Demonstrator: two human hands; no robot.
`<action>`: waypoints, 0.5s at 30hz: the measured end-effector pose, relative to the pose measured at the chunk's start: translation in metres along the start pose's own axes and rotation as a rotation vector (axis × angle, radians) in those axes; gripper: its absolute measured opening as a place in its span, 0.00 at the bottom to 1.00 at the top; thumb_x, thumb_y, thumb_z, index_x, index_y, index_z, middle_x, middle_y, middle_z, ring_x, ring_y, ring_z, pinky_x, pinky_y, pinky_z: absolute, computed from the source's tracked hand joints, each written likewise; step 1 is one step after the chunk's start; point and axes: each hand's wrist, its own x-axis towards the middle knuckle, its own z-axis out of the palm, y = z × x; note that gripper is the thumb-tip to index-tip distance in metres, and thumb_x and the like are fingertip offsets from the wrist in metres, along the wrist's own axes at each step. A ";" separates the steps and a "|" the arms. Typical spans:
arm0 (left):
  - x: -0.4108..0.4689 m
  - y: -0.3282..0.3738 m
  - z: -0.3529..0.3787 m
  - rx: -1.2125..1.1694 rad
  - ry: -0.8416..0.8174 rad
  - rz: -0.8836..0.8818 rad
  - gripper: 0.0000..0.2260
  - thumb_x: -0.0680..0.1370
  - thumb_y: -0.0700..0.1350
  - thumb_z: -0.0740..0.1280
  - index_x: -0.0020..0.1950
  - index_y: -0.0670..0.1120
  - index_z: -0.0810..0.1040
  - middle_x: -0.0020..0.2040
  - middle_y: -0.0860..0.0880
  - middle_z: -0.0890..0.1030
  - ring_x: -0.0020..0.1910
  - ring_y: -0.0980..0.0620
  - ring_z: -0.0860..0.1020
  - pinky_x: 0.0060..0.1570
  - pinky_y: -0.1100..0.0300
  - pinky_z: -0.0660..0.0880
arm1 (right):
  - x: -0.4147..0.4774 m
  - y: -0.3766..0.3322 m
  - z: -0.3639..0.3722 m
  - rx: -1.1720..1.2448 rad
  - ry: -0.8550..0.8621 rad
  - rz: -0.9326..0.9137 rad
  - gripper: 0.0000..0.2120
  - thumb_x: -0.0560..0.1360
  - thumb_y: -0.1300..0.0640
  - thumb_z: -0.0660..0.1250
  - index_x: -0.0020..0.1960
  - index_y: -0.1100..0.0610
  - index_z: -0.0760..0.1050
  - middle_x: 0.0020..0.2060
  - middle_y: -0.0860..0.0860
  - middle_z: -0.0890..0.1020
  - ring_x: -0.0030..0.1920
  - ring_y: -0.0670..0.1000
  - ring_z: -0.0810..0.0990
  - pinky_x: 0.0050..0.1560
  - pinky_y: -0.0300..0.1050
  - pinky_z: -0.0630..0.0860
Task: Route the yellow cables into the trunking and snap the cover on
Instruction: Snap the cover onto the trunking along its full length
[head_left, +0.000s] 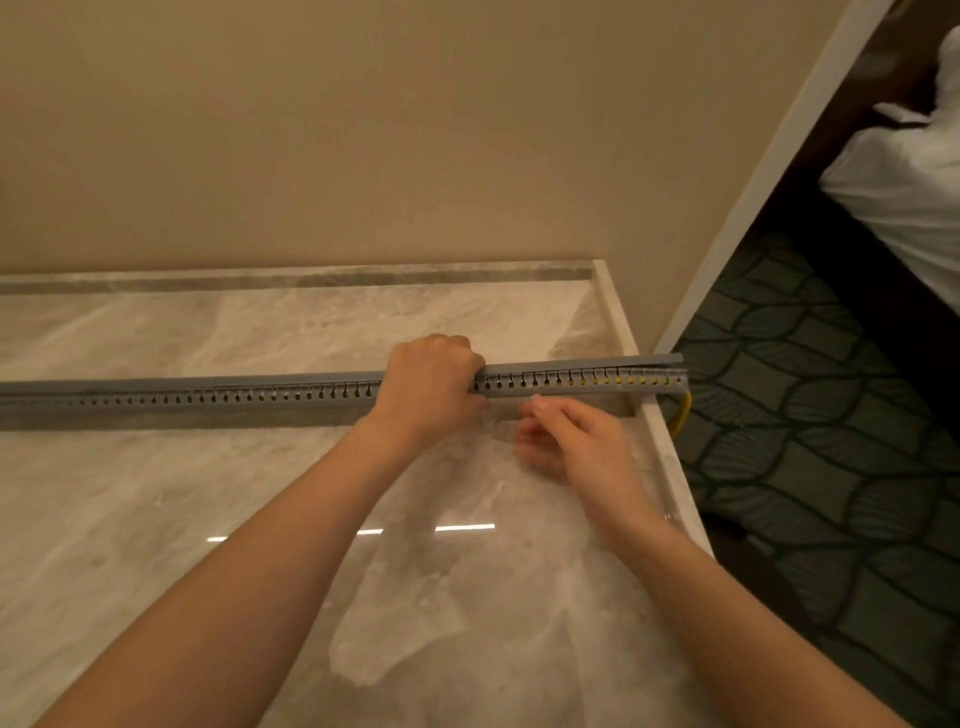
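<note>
Across the polished beige marble countertop (156, 519), a long grey slotted plastic trunking (234, 402) lies from the left edge of the view to the counter's right edge, parallel to the beige wall (363, 130) and well apart from it. A flat grey cover strip (582, 364) runs along its top. Left of the hands it sits flush; at the right end it appears slightly raised and offset to the rear.

The yellow cables (681, 415) show through the slots near the right end and hang out of the open end, over the counter's edge.

The left hand (428, 384) grips the trunking from above, fingers curled over the cover. The right hand (566, 436) is just in front of the trunking, beside the left hand. It is blurred, fingers partly bent, and its grip cannot be determined.

A dark patterned carpet (831, 415) lies below on the right.
</note>
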 end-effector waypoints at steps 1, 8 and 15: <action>0.000 0.000 0.000 -0.009 0.002 -0.002 0.11 0.73 0.53 0.66 0.49 0.47 0.80 0.46 0.49 0.78 0.47 0.47 0.76 0.36 0.59 0.63 | 0.001 0.002 0.000 0.226 -0.051 0.174 0.07 0.77 0.60 0.64 0.49 0.63 0.77 0.40 0.57 0.81 0.41 0.51 0.81 0.45 0.44 0.80; -0.003 -0.003 -0.005 -0.025 -0.023 0.026 0.10 0.73 0.53 0.67 0.50 0.50 0.80 0.45 0.50 0.77 0.44 0.48 0.76 0.36 0.59 0.63 | 0.028 0.001 0.003 0.701 -0.035 0.264 0.06 0.76 0.70 0.61 0.53 0.67 0.71 0.48 0.59 0.80 0.51 0.53 0.80 0.49 0.47 0.80; -0.005 -0.006 -0.003 -0.060 -0.018 0.045 0.10 0.72 0.54 0.67 0.50 0.52 0.80 0.40 0.53 0.70 0.44 0.49 0.73 0.34 0.59 0.61 | 0.030 0.012 0.009 0.570 0.056 0.137 0.13 0.76 0.67 0.63 0.59 0.69 0.70 0.55 0.61 0.78 0.53 0.53 0.80 0.52 0.44 0.79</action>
